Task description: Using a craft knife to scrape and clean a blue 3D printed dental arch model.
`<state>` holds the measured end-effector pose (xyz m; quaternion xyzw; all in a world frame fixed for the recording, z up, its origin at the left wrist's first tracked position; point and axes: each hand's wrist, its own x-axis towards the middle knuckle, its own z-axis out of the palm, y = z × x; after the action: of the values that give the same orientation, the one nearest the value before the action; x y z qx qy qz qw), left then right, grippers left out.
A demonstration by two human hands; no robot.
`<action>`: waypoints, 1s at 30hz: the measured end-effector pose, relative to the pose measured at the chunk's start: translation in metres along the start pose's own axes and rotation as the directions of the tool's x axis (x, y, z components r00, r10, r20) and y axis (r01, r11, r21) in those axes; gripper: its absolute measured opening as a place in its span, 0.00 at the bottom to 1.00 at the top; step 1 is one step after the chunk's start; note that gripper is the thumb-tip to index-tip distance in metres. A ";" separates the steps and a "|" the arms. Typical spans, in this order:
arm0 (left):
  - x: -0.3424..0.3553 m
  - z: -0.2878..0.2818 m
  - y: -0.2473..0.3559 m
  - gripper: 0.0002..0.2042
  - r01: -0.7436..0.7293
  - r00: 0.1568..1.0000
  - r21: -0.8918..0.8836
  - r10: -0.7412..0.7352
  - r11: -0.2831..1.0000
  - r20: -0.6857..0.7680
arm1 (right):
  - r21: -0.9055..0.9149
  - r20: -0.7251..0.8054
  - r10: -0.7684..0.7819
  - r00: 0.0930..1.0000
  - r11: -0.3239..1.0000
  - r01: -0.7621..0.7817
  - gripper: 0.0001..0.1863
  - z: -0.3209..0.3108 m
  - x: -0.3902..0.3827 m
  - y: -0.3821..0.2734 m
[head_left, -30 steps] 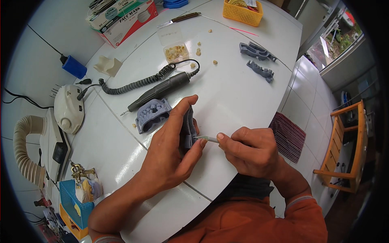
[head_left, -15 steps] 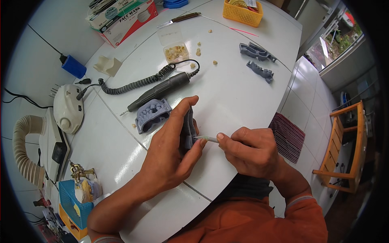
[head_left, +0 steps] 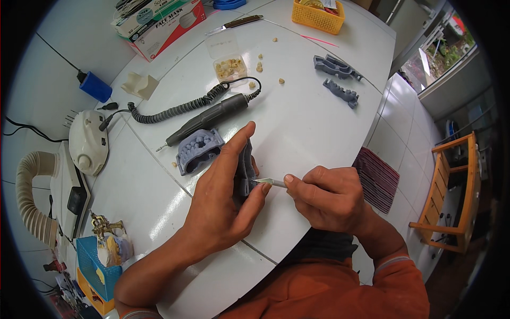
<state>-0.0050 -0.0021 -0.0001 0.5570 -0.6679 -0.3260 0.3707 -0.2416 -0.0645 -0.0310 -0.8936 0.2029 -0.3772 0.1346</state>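
Note:
My left hand [head_left: 223, 196] is closed round a grey dental model [head_left: 245, 173], with the thumb along its near end and much of the model hidden behind the fingers. A craft knife [head_left: 277, 183] is pinched in my right hand [head_left: 332, 196]. Its pointed blade meets the model's edge beside my left thumb. Just left of my left hand, a second grey dental model [head_left: 197, 151] with teeth rests on the table. Beyond it lies a dark rotary handpiece [head_left: 210, 119] on a coiled cord.
Two grey model pieces [head_left: 336, 68] lie at the far right. A clear box of small tooth-like pieces [head_left: 230, 69] sits at the back, near a wooden-handled knife [head_left: 241, 22] and a yellow basket [head_left: 319, 17]. At left stand a white control unit [head_left: 89, 142] and a blue basket [head_left: 95, 263].
The dental model and my left hand have shifted slightly left, and the blade shows more of its flat side. My right hand stays almost in place.

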 end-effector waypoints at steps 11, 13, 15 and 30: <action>0.000 -0.001 0.002 0.38 -0.008 1.000 0.002 0.008 1.000 0.008 | 0.010 -0.002 0.010 1.000 1.000 -0.010 0.16 0.001 0.001 -0.001; 0.000 -0.001 0.002 0.38 -0.013 1.000 0.014 0.013 1.000 0.009 | 0.012 0.008 0.008 1.000 1.000 -0.008 0.16 -0.001 0.001 -0.001; 0.000 -0.001 0.002 0.38 -0.016 1.000 0.023 0.016 1.000 0.010 | 0.006 0.006 0.007 1.000 1.000 -0.007 0.16 -0.001 0.001 -0.001; -0.003 0.003 0.002 0.38 -0.055 0.998 0.064 0.055 0.996 -0.011 | 0.011 0.012 0.012 1.000 1.000 -0.013 0.16 -0.002 0.003 -0.003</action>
<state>-0.0079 0.0007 -0.0002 0.5521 -0.6906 -0.2904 0.3659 -0.2402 -0.0636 -0.0264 -0.8937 0.2056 -0.3722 0.1429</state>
